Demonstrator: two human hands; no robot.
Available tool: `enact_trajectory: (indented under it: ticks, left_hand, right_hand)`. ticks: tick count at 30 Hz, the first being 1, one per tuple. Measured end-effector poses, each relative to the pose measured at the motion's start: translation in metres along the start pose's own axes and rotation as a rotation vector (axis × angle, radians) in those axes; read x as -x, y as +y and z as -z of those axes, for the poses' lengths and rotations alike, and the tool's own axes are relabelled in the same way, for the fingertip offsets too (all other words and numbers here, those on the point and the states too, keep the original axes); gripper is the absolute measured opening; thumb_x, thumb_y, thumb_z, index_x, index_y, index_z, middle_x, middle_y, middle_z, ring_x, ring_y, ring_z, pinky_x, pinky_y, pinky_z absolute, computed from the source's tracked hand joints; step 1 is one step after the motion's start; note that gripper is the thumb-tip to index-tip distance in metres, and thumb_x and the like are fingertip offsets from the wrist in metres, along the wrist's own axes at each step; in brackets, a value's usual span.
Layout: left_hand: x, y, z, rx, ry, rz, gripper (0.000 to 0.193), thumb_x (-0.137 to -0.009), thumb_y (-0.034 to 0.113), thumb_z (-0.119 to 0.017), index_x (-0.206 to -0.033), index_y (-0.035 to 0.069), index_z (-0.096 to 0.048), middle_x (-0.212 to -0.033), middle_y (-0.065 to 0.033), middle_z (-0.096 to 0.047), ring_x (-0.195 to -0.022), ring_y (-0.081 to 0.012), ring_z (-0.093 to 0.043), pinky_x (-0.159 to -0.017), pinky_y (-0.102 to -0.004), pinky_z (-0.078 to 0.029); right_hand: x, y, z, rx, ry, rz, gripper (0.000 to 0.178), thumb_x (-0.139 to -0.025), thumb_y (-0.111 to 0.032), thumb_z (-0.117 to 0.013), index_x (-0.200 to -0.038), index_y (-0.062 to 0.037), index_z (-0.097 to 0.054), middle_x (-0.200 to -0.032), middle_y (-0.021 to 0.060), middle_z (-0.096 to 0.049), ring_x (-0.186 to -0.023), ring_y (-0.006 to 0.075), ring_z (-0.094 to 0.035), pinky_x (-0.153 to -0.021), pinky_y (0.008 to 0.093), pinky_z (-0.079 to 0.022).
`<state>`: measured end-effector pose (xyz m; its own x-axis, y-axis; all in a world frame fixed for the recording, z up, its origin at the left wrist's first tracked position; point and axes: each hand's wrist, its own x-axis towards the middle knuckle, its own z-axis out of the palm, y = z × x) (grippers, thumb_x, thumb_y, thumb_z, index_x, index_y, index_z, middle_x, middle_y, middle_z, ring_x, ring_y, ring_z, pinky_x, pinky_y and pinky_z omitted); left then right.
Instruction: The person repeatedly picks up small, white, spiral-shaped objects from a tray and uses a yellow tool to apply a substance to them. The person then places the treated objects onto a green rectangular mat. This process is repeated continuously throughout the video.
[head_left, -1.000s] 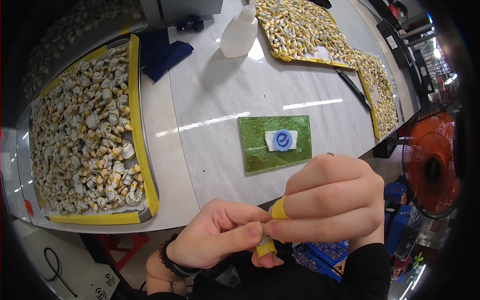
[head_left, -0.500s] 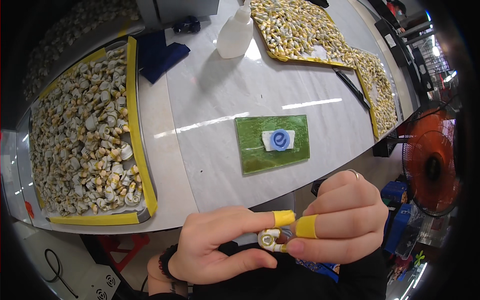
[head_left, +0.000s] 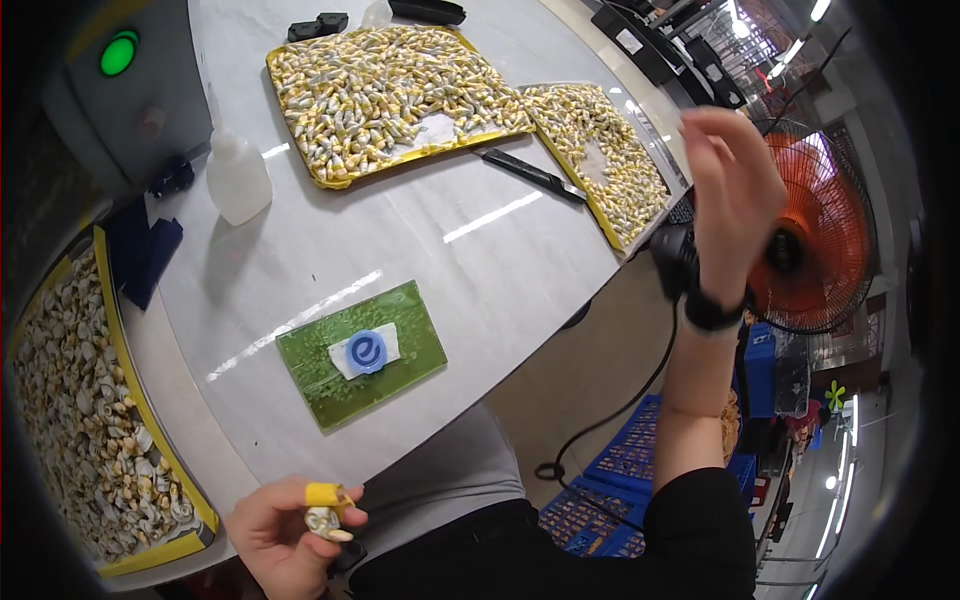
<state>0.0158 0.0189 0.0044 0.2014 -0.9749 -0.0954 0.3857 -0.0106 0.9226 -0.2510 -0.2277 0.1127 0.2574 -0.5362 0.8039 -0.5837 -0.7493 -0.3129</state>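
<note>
Near the table's front edge, my left hand [head_left: 275, 540] pinches a small white figurine-like piece [head_left: 324, 522] with yellow parts. Yellow tape wraps its index fingertip. My right hand [head_left: 735, 195] is raised at the far right, slightly blurred, its fingers curved and apart with nothing visible in them. It appears beside the right tray [head_left: 602, 222] of small white-and-yellow pieces, in front of the fan. A green slab [head_left: 412, 385] lies on the table between the hands, bearing a white pad [head_left: 391, 341] topped by a round blue disc [head_left: 366, 352].
A yellow-edged tray [head_left: 133, 370] of larger pieces stands at left, another full tray [head_left: 420, 158] at the back. Also present are a translucent bottle [head_left: 238, 180], black knife-like tool [head_left: 535, 175], dark blue cloth [head_left: 150, 262], orange fan [head_left: 815, 235], black cable [head_left: 628, 408] and blue crates [head_left: 615, 465].
My right hand has let go of the small piece and swung up to the far right. The left hand keeps the piece, lower at left. The view has turned rightward.
</note>
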Motion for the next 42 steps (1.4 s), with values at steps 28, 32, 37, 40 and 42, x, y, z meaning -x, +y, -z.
enact_trajectory:
  ticks: [28,32,37,40,42]
  left_hand:
    - [-0.003,-0.004,0.006,0.321,-0.011,0.023,0.042,-0.069,0.018,-0.081,-0.092,-0.010,-0.061,-0.080,-0.0195,-0.065,-0.074,-0.0234,-0.067,-0.074,-0.0360,-0.055]
    - [0.000,-0.001,0.005,0.301,0.007,0.058,0.044,-0.066,0.021,-0.082,-0.091,-0.010,-0.062,-0.079,-0.0184,-0.065,-0.075,-0.0234,-0.067,-0.077,-0.0385,-0.054]
    - [-0.005,-0.010,0.008,0.234,-0.022,-0.117,0.045,-0.065,0.025,-0.082,-0.090,-0.007,-0.064,-0.077,-0.0150,-0.066,-0.077,-0.0236,-0.065,-0.075,-0.0373,-0.054]
    - [-0.006,-0.012,0.005,0.175,0.012,-0.178,0.044,-0.064,0.026,-0.082,-0.090,-0.005,-0.064,-0.076,-0.0127,-0.067,-0.077,-0.0232,-0.064,-0.074,-0.0362,-0.053]
    - [-0.006,-0.010,0.002,0.095,0.073,-0.224,0.043,-0.064,0.026,-0.082,-0.089,-0.004,-0.065,-0.076,-0.0118,-0.067,-0.077,-0.0228,-0.064,-0.074,-0.0360,-0.054]
  right_hand:
    - [0.042,-0.073,-0.077,-0.391,-0.905,0.287,0.017,-0.069,0.000,-0.062,-0.086,-0.0001,-0.061,-0.075,0.0088,-0.060,-0.068,0.0223,-0.059,-0.058,0.0306,-0.049]
    - [0.046,-0.075,-0.093,-0.288,-0.914,0.490,0.011,-0.067,-0.004,-0.060,-0.077,-0.0009,-0.057,-0.073,0.0069,-0.054,-0.070,0.0220,-0.055,-0.059,0.0318,-0.048]
    - [0.042,-0.081,-0.096,-0.251,-1.009,0.534,0.022,-0.061,0.000,-0.063,-0.082,-0.0012,-0.060,-0.078,0.0071,-0.057,-0.072,0.0226,-0.058,-0.058,0.0307,-0.049]
    - [0.049,-0.083,-0.097,-0.265,-0.943,0.526,0.022,-0.061,0.001,-0.063,-0.082,-0.0007,-0.060,-0.078,0.0071,-0.057,-0.071,0.0224,-0.058,-0.057,0.0305,-0.049]
    - [0.053,-0.084,-0.098,-0.260,-0.904,0.499,0.019,-0.063,0.003,-0.065,-0.081,-0.0006,-0.061,-0.077,0.0071,-0.058,-0.069,0.0226,-0.058,-0.056,0.0301,-0.048]
